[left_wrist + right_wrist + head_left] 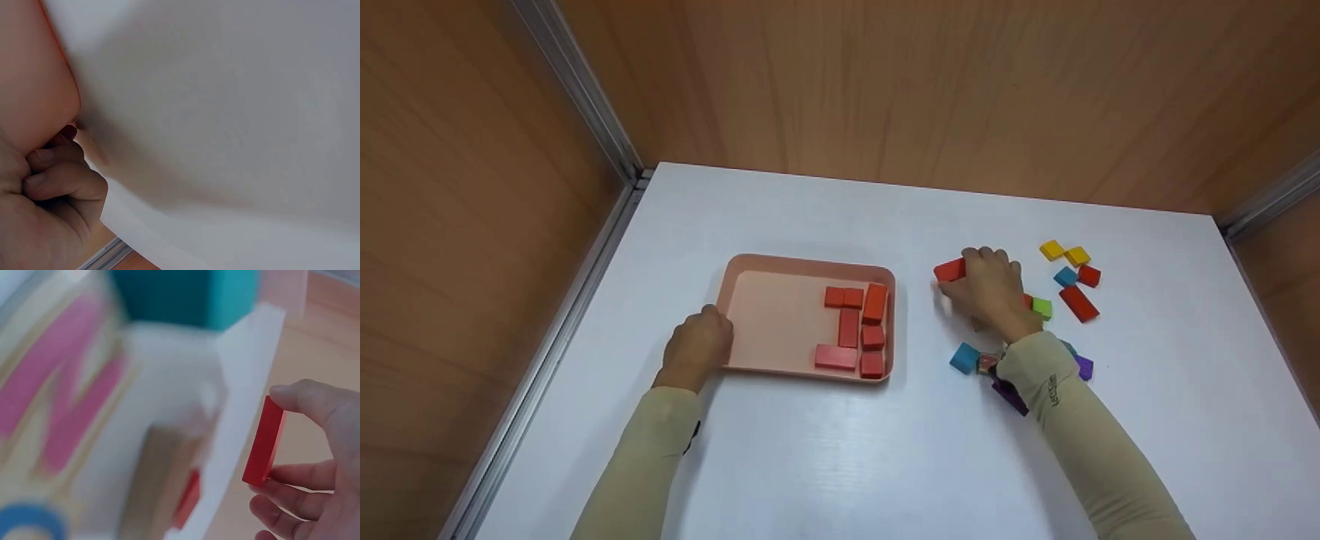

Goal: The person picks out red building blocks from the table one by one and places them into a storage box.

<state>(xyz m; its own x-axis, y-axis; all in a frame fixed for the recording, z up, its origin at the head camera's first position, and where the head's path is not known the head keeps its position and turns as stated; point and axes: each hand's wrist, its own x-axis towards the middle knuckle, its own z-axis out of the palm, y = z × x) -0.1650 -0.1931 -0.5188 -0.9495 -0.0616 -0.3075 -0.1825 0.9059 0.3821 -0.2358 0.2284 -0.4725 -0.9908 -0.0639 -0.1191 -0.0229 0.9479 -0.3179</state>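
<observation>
My left hand (697, 345) grips the left edge of a pink tray (780, 319); in the left wrist view its curled fingers (67, 177) lie against the tray's wall. Several red blocks stand in the right part of the tray, among them a tall one (874, 303) and a pinkish-red one (835, 357). To the right of the tray, my right hand (990, 289) pinches a red rectangular block (949, 270) above the table. The right wrist view shows this block (264, 441) held between thumb and fingers.
Loose blocks lie around and beyond the right hand: yellow (1051, 250), red (1079, 304), green (1042, 308), blue (964, 358) and purple (1084, 367). Some are partly hidden by the right arm. Wooden panels (885, 90) rise behind and beside the white table (810, 465).
</observation>
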